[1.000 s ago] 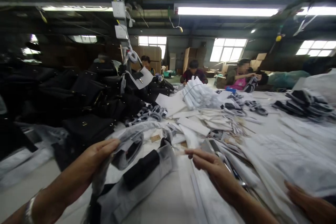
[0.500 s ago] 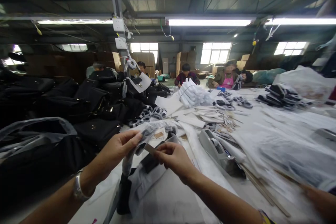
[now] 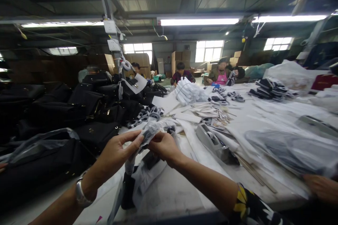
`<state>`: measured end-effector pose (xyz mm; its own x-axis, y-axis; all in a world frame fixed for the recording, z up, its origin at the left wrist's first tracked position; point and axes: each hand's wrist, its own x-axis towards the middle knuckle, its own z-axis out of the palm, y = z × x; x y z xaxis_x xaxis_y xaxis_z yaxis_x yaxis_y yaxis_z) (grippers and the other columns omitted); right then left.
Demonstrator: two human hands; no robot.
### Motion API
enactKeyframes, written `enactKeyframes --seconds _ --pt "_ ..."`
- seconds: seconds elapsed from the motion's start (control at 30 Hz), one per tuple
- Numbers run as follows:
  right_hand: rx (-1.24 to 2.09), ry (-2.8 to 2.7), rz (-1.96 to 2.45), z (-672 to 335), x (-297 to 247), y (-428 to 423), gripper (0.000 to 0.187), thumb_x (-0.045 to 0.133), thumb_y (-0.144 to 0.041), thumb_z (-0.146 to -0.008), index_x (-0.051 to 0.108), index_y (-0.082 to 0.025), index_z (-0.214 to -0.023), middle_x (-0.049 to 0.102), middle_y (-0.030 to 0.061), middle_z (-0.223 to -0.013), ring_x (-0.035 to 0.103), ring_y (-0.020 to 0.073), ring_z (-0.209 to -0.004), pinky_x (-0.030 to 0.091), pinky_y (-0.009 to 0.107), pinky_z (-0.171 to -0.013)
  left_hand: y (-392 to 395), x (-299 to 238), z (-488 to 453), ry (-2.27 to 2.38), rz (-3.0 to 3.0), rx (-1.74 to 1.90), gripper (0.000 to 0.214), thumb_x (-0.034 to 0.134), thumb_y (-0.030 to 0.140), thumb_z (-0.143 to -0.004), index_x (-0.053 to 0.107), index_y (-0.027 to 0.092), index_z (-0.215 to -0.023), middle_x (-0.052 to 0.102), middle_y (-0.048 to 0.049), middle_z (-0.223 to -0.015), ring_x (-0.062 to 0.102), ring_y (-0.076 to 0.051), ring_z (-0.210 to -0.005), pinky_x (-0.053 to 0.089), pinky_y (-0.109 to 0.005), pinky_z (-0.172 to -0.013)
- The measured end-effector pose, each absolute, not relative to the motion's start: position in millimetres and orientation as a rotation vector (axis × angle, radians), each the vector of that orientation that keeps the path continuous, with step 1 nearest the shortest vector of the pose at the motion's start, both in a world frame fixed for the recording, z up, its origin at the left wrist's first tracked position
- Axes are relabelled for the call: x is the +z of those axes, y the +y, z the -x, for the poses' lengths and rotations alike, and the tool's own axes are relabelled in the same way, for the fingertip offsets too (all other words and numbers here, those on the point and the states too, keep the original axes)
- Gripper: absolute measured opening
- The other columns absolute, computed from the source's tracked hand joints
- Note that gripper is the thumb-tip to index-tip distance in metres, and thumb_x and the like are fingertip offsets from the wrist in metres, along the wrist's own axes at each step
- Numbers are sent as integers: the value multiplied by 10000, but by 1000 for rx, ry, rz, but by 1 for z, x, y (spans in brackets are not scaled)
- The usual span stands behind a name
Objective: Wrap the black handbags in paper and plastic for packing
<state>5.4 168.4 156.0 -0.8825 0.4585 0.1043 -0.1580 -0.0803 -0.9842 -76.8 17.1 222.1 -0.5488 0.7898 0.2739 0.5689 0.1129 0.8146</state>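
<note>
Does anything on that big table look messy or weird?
Yes, the white pieces in the middle lie in a jumble, pointing different ways. A tiny pink scrap near the picture's bottom looks odd because its bright colour stands out.

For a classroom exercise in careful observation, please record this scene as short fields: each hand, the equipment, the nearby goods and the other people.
Left hand: pinches a film-wrapped strap
Right hand: at the same strap, exact grip hidden
Wrist: silver bracelet on the left
Equipment: grey tape dispenser on the table
Goods at left: piled black bags
People: several across the table, one in a pink apron; another person's hand at right
</note>
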Motion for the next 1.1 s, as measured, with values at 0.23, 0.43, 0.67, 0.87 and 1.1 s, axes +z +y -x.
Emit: enactKeyframes --seconds 0.23,0.43,0.67,0.87,1.1 --pt "2240 -1405 262 -6 161 170 235 810 -305 -611 651 -145 -678 536 -44 -565 435 71 -511 348 223 -526 19 221 69 2282 -1375 1380 493 687 573 -754 737 248 -1120 711 -53 -1200 619 -339 -1152 401 -461 -1089" --pt "2594 -1252 42 -42 171 161 230 778 -247 -666 733 -182 -881 643 10 -853 539 109 -771 406 221 -710 19 224 80 2164 -1406 1341 472 639 554 -819 690 272 -1194 699 -27 -1223 608 -322 -1184 417 -434 -1081" --pt "2465 -1384 231 -48 183 158 361 782 -475 -727 739 -157 -892 618 12 -783 503 105 -688 384 246 -704 17 224 82 2211 -1446 1298 454 667 523 -802 706 260 -1169 685 -34 -1250 575 -314 -1230 379 -445 -1113" --pt "2352 -1437 325 -42 183 153 332 778 -467 -721 755 -192 -906 677 23 -896 551 140 -816 390 266 -772 18 219 74 2075 -1241 1496 608 670 516 -805 570 239 -1336 657 -95 -1273 658 -288 -1089 507 -447 -982" --pt "2415 -1430 261 -42 190 158 273 810 -404 -718 742 -154 -801 647 13 -805 545 115 -755 418 248 -759 23 217 67 1733 -823 1783 958 743 401 -795 153 267 -1537 639 -129 -1277 633 -252 -1153 494 -363 -980"
